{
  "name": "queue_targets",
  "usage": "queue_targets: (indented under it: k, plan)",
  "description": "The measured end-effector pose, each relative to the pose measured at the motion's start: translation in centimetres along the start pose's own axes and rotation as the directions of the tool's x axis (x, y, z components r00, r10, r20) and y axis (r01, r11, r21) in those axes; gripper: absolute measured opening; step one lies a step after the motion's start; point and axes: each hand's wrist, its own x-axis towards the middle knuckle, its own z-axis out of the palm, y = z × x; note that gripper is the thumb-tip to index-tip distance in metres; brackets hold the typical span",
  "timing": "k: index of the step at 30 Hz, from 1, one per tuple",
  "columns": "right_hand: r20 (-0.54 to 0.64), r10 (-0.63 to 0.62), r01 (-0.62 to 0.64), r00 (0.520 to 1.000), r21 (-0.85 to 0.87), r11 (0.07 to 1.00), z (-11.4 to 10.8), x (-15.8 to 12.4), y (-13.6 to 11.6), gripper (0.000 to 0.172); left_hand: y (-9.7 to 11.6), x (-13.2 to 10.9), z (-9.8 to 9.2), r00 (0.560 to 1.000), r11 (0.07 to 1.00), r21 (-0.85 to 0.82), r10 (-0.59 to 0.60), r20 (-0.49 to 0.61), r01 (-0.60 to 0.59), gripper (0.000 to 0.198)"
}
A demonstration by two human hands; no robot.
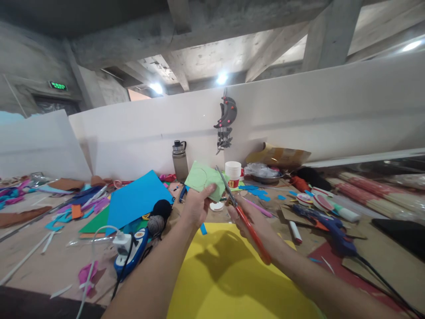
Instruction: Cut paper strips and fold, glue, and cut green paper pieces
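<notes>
My left hand (199, 206) pinches a piece of light green paper (201, 177) by its lower edge, thumb on top. A round outline is drawn on the paper's face. In my right hand (244, 217) is a pair of scissors (247, 223) with red handles. Their blades point up and away, close to the paper's right edge; whether they touch it I cannot tell. Both hands are held over a large yellow sheet (199, 274) on the table, and their shadow falls on it.
Blue sheet (139, 199), yarn balls (161, 217) and a power strip (133, 257) lie left. A bottle (179, 161) and stacked paper cups (233, 173) stand behind. At right are a glue gun (332, 230), a white-and-red tube (295, 232) and wrapped sticks (375, 190).
</notes>
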Motion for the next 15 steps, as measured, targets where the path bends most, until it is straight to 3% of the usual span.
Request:
queue_targets:
  k: [4,7,15]
  plan:
    - [-0.01,0.008,-0.008,1.0,-0.019,1.0,0.2,-0.3,-0.6,0.047,0.2,0.2,-0.2,1.0,1.0,-0.01,-0.01,0.024,0.01,0.053]
    - [-0.023,0.01,-0.01,1.0,-0.027,1.0,0.2,-0.4,-0.9,0.046,0.1,0.3,-0.3,0.999,0.999,0.002,-0.035,-0.023,0.035,0.054]
    - [-0.013,-0.023,0.023,1.0,-0.007,1.0,0.2,0.1,0.2,0.044,-0.3,-0.1,0.2,0.998,0.997,0.054,-0.049,-0.047,0.052,0.053]
